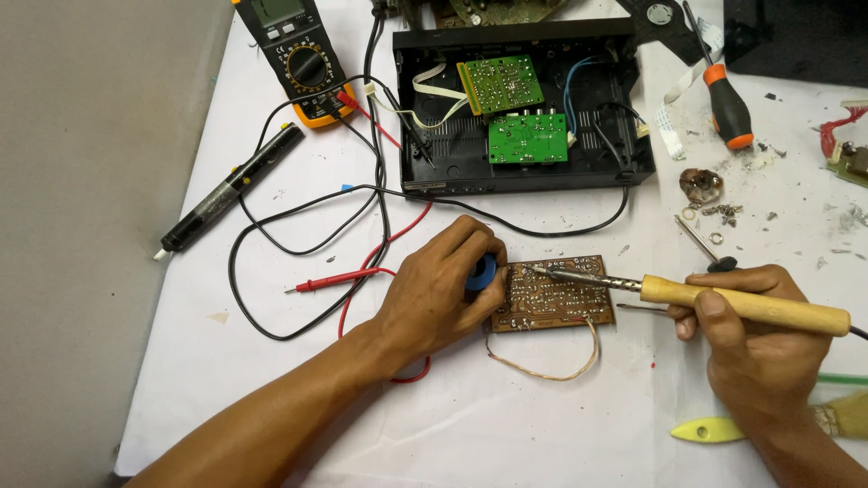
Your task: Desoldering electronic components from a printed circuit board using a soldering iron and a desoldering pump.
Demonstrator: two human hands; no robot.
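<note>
Near the middle of the white desk [561,425] lies a brown circuit board [553,295], solder side up, its surface dotted with dull silver joints and a thin twisted wire looping out below it. The left hand [434,294] is curled shut around a blue round part [482,271] at the board's left edge, pinning the board flat. The right hand [755,348] is closed around the pale wooden handle of a soldering iron [723,298], whose slim metal tip rests on the upper left part of the board. Judging from this, a joint is being heated; the next move seems to call for a steady tip on a single pad without bridging the crowded neighbours. Behind the board sits an open black plastic case [520,172] with two glossy green boards inside. A yellow-and-black multimeter [303,59] lies at the upper left, its red probe [330,283] and black leads trailing across the desk. An orange-handled screwdriver [728,113] and metal scraps lie to the right, a yellow plastic tool [705,431] near the right wrist.
</note>
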